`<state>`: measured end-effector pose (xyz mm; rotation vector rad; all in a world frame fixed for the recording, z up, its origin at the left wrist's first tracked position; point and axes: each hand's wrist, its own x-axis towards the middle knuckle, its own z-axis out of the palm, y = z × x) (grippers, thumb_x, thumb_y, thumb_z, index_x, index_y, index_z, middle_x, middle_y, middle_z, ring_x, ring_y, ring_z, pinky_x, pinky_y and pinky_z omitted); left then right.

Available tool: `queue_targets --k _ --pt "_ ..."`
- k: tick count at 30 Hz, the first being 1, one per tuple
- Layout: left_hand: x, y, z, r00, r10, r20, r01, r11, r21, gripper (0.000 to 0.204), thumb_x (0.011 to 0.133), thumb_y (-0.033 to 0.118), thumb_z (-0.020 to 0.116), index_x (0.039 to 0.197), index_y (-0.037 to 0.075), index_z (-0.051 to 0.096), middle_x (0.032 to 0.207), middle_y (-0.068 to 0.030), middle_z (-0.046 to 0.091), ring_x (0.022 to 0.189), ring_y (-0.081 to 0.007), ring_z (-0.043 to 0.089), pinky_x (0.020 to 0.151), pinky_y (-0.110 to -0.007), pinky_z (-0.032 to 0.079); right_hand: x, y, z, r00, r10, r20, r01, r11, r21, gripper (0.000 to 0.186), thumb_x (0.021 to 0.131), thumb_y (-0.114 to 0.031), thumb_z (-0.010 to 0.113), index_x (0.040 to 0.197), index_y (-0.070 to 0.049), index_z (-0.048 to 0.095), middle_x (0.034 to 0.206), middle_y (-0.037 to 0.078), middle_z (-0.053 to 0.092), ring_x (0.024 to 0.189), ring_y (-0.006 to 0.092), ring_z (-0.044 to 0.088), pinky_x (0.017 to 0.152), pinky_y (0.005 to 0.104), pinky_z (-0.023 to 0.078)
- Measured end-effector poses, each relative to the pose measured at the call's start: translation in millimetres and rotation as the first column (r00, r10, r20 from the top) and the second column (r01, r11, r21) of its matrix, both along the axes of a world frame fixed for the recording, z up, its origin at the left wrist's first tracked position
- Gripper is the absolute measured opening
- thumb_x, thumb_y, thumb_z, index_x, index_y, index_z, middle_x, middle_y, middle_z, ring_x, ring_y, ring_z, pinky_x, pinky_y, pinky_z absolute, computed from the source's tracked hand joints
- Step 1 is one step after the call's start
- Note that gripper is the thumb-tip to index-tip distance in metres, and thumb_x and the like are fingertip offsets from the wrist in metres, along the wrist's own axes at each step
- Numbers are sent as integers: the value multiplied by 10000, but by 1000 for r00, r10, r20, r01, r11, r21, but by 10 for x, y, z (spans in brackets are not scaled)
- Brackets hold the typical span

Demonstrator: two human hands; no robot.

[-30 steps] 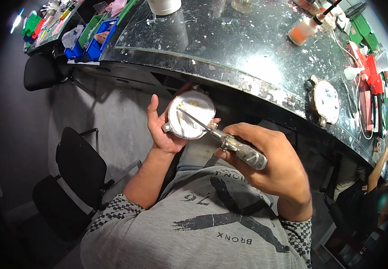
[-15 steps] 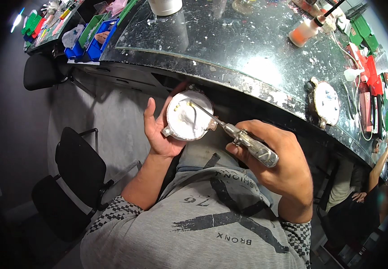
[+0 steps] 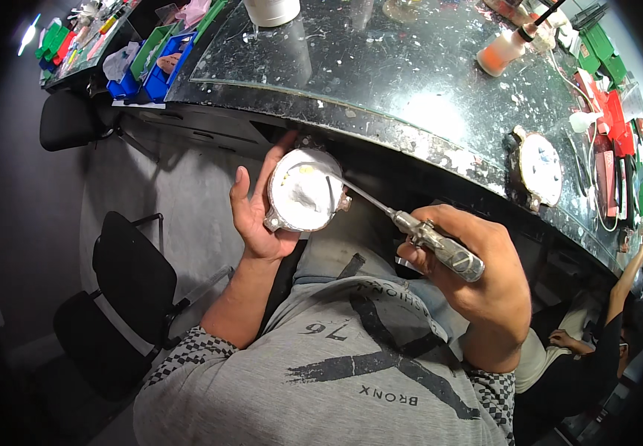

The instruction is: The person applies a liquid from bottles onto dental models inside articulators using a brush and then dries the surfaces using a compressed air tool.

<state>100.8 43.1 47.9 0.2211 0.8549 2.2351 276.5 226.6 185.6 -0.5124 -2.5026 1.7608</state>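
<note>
My left hand (image 3: pixel 260 223) holds a round metal dental flask half (image 3: pixel 272 221) from its left side, fingers behind it and thumb standing up free. White plaster (image 3: pixel 320 201) fills the flask, with a few small yellowish teeth-like pieces (image 3: pixel 308 169) near its far left. In my right hand (image 3: pixel 477 264) is a worn metal-handled tool (image 3: pixel 427 235) with a long thin shaft; its exact kind is unclear. The shaft reaches over the flask's right rim; whether its tip touches the plaster I cannot tell. Both hands are in front of the bench, above my lap.
The dark, white-specked bench (image 3: pixel 366 82) curves across the far side. Another plaster-filled flask half (image 3: pixel 541 172) sits near its right edge. Further back stand a bottle of orange liquid (image 3: pixel 501 53) and a white tub (image 3: pixel 273 11). A black chair (image 3: pixel 132 275) is left, another person (image 3: pixel 589 349) right.
The flask in my left hand has shifted slightly left. My right hand has drawn the tool back right and toward me. The other person's arm and body have moved.
</note>
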Motion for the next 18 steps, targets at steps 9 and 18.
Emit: queue_targets --k 9,18 --pt "11 11 27 997 78 -8 -78 996 -41 974 962 712 333 1600 -22 283 1495 -182 518 1360 -299 536 1158 -444 413 -11 0 43 1000 2 10 -2 1000 29 278 871 -119 804 1093 -9 678 894 166 721 795 336 727 712 375 553" --pt "-3 5 -21 999 27 -30 -27 999 17 971 951 694 354 1612 -11 250 1456 -210 548 1316 -323 578 1120 -453 458 -64 -81 27 997 39 -70 -38 999 26 311 863 -99 798 1124 -2 660 939 162 716 830 338 729 733 378 557"
